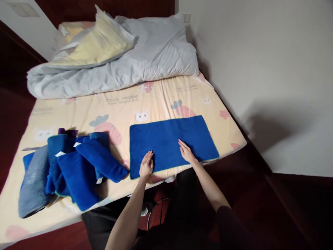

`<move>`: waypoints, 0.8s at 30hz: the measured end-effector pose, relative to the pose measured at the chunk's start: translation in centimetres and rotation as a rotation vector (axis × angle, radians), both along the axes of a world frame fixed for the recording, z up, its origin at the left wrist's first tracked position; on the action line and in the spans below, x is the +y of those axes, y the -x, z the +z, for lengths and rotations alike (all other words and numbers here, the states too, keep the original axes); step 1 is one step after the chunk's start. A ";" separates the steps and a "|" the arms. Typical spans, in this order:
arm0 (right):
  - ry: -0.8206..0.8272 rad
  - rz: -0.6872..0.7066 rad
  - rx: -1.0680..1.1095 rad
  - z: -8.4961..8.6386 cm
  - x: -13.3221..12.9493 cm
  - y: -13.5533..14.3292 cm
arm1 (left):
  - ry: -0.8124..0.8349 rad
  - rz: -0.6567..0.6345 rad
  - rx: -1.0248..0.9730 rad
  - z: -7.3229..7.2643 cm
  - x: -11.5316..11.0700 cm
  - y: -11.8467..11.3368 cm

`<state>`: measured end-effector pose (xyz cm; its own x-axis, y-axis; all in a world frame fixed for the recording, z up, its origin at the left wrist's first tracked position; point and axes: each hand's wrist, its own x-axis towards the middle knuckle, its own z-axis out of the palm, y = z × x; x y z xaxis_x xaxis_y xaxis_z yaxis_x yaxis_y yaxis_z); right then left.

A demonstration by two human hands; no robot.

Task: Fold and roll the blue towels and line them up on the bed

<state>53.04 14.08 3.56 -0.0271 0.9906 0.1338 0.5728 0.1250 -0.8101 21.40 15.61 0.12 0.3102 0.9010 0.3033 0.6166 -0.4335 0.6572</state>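
A blue towel (166,139) with a thin green edge lies spread flat on the patterned bed sheet (156,100). My left hand (147,165) rests on its lower left part, fingers extended and holding nothing. On the towel's lower middle, my right hand (186,151) lies flat with its fingers stretched out, also without anything in it. To the left is a pile of folded or rolled blue towels (78,177), some with white tags, beside a grey-blue towel (35,184).
A grey quilt (156,52) with a yellow underside is bunched at the far end of the bed. A white wall (273,69) stands to the right. Below the bed's near edge, a curved metal rim (148,220) shows between my legs.
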 end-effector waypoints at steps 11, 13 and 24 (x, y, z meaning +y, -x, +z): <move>-0.073 -0.281 -0.336 -0.9 -1.0 -14.4 | 0.015 0.006 0.017 0.7 0.0 -0.1; -0.068 -0.327 -0.379 -1.0 -0.9 -15.5 | 0.015 0.008 0.018 0.7 0.0 -0.1; -0.084 -0.461 -0.523 -1.9 -0.2 -15.7 | 0.075 0.091 -0.007 1.6 -0.1 -0.8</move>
